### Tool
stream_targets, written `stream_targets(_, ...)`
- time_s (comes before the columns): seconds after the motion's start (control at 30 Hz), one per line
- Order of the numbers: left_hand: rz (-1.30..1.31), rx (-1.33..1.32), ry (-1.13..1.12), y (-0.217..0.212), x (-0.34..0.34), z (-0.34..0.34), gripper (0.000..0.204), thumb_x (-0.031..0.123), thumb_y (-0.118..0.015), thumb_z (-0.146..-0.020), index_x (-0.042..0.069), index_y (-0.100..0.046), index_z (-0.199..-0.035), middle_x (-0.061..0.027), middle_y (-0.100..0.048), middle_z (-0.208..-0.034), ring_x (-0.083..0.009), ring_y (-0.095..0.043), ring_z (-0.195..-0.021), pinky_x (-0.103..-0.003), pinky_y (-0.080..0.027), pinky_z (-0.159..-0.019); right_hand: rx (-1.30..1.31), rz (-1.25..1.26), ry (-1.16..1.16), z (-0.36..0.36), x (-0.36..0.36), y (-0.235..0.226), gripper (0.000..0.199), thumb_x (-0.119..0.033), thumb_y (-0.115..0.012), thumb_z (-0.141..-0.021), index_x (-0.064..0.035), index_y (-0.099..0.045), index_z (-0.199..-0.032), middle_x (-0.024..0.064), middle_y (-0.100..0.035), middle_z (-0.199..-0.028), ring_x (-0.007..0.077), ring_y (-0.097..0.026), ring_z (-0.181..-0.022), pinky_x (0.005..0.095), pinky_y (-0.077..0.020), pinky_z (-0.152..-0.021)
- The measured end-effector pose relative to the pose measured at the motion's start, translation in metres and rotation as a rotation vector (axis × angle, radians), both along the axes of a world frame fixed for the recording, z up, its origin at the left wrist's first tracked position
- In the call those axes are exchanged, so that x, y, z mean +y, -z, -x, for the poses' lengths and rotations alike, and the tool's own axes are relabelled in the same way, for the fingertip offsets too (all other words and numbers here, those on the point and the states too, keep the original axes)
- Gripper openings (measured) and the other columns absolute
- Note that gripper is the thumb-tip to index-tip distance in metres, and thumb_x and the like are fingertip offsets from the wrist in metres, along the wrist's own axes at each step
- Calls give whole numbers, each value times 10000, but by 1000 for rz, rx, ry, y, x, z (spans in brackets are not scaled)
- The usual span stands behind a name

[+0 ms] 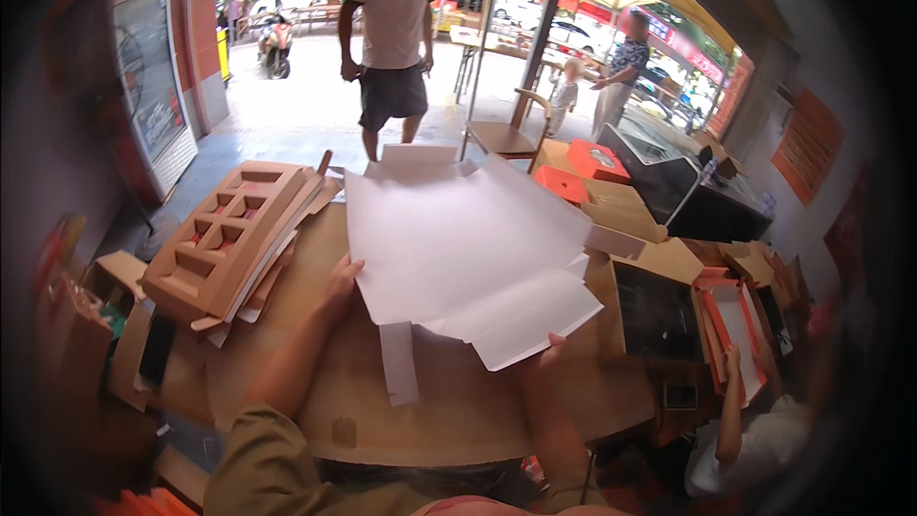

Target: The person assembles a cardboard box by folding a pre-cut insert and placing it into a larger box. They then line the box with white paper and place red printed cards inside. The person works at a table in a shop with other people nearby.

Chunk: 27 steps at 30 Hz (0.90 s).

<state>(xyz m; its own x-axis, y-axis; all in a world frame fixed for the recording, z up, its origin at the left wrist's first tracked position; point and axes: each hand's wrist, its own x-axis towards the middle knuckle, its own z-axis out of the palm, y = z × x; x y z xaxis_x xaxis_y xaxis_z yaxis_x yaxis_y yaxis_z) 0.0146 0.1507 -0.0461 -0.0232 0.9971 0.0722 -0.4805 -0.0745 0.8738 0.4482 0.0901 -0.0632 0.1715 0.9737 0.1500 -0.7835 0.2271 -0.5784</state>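
– Holding what?
– Pinching the white card blank (pixel 458 244) above the wooden table (pixel 401 435), left edge in the left hand (pixel 344 285), near flap in the right hand (pixel 546 354).
– Seeing all the fingers?
– No, mostly hidden underneath.

The creased sheet (pixel 463 239) is plain white, the tray (pixel 218 218) at nine o'clock brown, the sleeve (pixel 256 454) at seven o'clock olive, and the shirt (pixel 629 57) at half past one patterned blue-and-white.
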Motion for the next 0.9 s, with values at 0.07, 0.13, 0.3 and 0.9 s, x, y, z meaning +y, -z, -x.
stream_targets(0.07, 5, -69, 171, 1, 5, 4, 465, 92, -568, -980, -22, -550, -1430, -164, -674, -1327, -282, -708, -1152, -447, -589, -1030, -180, -25, 66, -17, -2, 33, 786, -336, -515, -892, -12, -396, -1599, 167, -538, -1489, 359, -532, -1387, 532, -465, -1178)
stream_targets(0.13, 12, -106, 247, -5, 2, 11, 502, 82, -586, -980, -14, -512, -1467, -163, -664, -1345, -280, -714, -1145, -450, -605, -1010, -142, -9, -6, -26, -4, 44, 786, -358, -526, -901, -10, -397, -1595, 152, -536, -1481, 341, -523, -1385, 522, -457, -1171)
stream_targets(0.3, 60, -112, 279, -31, -11, -2, 576, 92, -596, -1012, -2, -427, -1555, -159, -644, -1410, -291, -709, -1198, -458, -599, -1059, -112, -35, -35, -2, -19, 14, 737, -437, -532, -953, -15, -432, -1550, 132, -529, -1470, 310, -514, -1368, 502, -452, -1140)
stream_targets(0.9, -58, -176, 40, -140, -61, 43, 545, 188, -483, -1152, 42, -357, -1662, -182, -575, -1519, -314, -617, -1361, -473, -562, -1123, -553, -305, 203, 10, -15, 37, 632, -407, -547, -1078, 6, -439, -1544, 145, -540, -1477, 298, -542, -1352, 467, -444, -1152)
